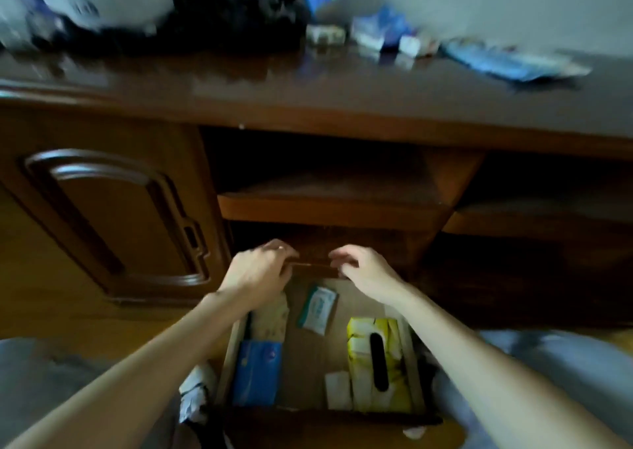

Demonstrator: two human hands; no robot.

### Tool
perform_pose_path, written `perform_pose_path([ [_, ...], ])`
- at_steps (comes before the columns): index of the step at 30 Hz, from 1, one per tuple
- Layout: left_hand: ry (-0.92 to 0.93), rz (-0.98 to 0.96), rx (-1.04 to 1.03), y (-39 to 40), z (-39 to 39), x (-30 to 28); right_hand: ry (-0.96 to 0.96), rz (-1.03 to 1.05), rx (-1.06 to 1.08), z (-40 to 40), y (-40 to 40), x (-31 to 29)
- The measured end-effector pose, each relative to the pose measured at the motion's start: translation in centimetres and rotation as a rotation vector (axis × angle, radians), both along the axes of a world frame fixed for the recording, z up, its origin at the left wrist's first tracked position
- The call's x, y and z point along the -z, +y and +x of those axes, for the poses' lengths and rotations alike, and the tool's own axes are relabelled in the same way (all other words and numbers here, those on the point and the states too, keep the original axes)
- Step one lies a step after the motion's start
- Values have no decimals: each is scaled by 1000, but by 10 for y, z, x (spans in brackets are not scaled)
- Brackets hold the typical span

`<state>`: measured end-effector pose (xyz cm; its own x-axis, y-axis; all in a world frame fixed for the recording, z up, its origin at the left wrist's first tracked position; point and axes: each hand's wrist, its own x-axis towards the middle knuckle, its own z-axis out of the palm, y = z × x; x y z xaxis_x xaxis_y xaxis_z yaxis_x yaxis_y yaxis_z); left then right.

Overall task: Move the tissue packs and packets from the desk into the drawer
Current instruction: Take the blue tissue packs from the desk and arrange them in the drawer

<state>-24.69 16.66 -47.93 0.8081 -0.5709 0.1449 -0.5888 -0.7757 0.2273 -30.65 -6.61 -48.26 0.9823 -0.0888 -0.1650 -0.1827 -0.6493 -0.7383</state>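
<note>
A: Dark wood desk (308,81) fills the view; frame is motion-blurred. Blue packets (510,59) lie at its back right edge, more boxes and packs near back centre, so the task isn't finished.

B: Drawer?

A: Drawer (236,339) is pulled out under the desk, between the person's knees. Yellow tissue pack (376,359) sits along its right wall, blue pack (257,373) along the left wall, a small white-green packet (317,309) loose near the far end. Packs line the walls, probably to leave the middle free for more.

B: Hands?

A: Both are at the drawer's far end. Left hand (258,272) curls its fingers over a dark wooden strip there and seems to grip it. Right hand (364,270) hovers just beside it, fingers loosely bent, holding nothing. What the strip is, I can't tell.
</note>
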Motion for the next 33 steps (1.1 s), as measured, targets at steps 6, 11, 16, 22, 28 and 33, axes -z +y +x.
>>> perform_pose_path([
  [6,-438,-288,83,-10,5,-174,-423,-218,6,-12,-29,-170],
  [11,-395,-300,-13,-37,50,-246,-612,-542,155,32,-67,-252],
  [16,-324,-252,-38,-70,114,-258,-359,-788,154,79,-88,-245],
  [22,-173,-92,-54,-127,204,-259,-352,-857,153,149,-103,-252],
  [28,-85,-159,-149,-192,309,-277,-543,-864,195,259,-121,-251],
  [33,68,-311,-282,-245,397,-273,-295,-787,104,336,-134,-227],
])
